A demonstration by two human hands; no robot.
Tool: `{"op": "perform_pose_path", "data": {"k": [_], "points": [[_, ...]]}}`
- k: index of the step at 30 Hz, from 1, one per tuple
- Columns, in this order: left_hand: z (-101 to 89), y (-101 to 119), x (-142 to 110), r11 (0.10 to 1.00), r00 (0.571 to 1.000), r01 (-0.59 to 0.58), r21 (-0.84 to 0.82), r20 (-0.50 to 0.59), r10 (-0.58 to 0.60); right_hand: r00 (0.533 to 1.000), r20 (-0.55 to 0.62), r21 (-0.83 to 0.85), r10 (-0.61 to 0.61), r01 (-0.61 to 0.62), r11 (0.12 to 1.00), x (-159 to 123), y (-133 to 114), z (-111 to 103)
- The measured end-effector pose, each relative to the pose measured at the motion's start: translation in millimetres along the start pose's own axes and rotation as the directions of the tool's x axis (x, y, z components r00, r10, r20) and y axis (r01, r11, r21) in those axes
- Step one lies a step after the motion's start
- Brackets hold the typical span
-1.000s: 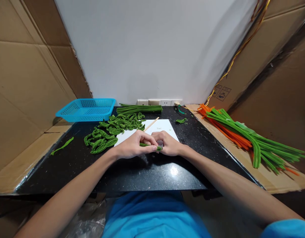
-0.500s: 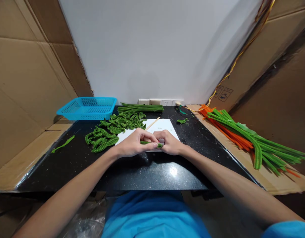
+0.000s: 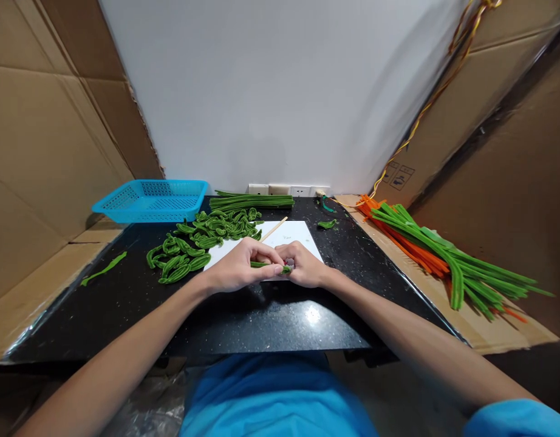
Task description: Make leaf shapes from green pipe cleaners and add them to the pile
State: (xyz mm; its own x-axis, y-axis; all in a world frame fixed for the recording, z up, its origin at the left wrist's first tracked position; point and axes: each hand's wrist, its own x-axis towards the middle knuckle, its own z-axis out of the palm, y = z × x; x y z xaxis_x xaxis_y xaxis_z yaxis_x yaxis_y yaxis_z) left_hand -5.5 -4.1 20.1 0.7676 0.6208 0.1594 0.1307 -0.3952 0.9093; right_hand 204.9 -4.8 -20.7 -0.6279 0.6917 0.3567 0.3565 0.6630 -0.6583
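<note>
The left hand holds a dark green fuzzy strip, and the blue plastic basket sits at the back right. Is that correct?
Not quite: the blue plastic basket sits at the back left, as the head view shows. The left hand does hold a dark green fuzzy strip.

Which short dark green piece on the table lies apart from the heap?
The curved one right of the white sheet: it lies alone, while the others form the heap toward the sheet's left.

left grip (image 3: 237,265) pinched | right grip (image 3: 306,268) curled | close together | forearms (image 3: 138,340) angled inward
</note>
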Motion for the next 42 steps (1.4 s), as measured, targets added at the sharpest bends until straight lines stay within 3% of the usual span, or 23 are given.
{"op": "perform_pose_path", "data": {"k": [12, 23, 42], "points": [[1.1, 1.2, 0.7, 0.999, 1.0, -0.02, -0.025, 0.003, 0.02, 0.999, 0.038, 0.005, -0.007, 0.007, 1.0, -0.2, 1.7, -0.8], [0.8, 0.5, 0.4, 0.999, 0.999, -0.046, 0.002, -0.004, 0.046, 0.999, -0.011, -0.069, -0.038, 0.037, 0.997, -0.6, 1.6, -0.4], [1.6, 0.2, -0.5, 0.999, 0.999, -0.036, -0.034, 0.012, 0.036, 0.999, -0.005, -0.092, 0.05, -0.05, 0.994, 0.0, -3.2, 0.1]]}}
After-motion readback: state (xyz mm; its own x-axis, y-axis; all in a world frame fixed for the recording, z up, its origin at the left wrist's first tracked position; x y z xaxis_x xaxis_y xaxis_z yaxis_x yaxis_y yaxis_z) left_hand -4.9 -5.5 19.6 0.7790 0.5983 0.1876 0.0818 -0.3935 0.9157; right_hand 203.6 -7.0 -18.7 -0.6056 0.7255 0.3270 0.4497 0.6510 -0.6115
